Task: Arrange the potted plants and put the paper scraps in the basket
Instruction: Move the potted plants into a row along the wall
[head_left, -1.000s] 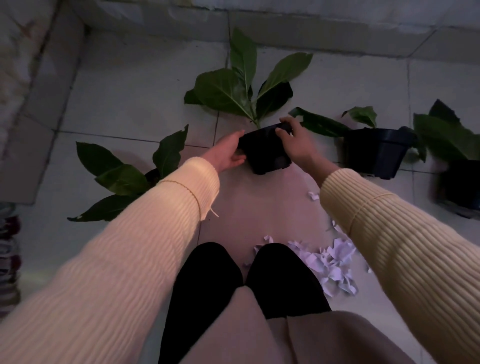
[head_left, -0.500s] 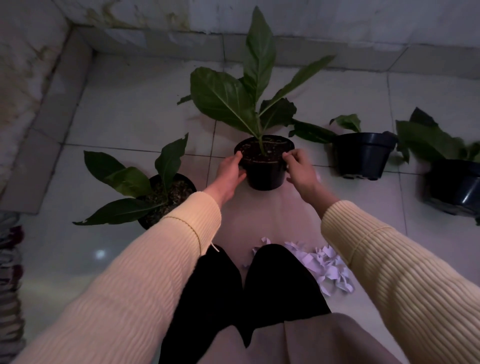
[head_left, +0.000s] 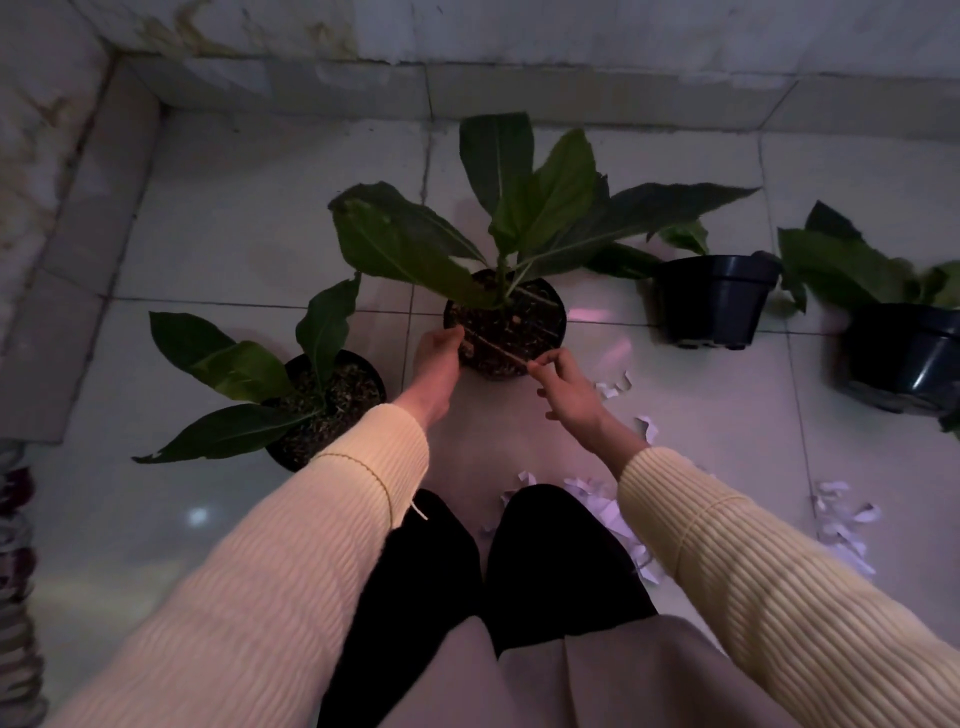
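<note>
The middle potted plant (head_left: 506, 332), a black pot with broad green leaves, stands upright on the tiled floor in front of my knees. My left hand (head_left: 436, 366) grips its left rim. My right hand (head_left: 566, 392) is at the near right rim, and its thumb and forefinger appear pinched on a thin pale stick (head_left: 496, 347) lying across the soil. A second potted plant (head_left: 327, 400) stands upright to the left. Two more black pots, one (head_left: 717, 301) and another (head_left: 904, 353), lie tipped on their sides at the right. White paper scraps (head_left: 608, 514) lie by my right knee.
More paper scraps (head_left: 841, 519) lie on the floor at the right, and a few (head_left: 613, 387) lie beside my right hand. A raised tile ledge (head_left: 311, 85) runs along the back and left walls. A ribbed, striped object (head_left: 15, 545) shows at the left edge.
The middle pot went from tilted in both hands to standing upright on the floor. My right hand left the rim and now pinches at the soil's near edge.
</note>
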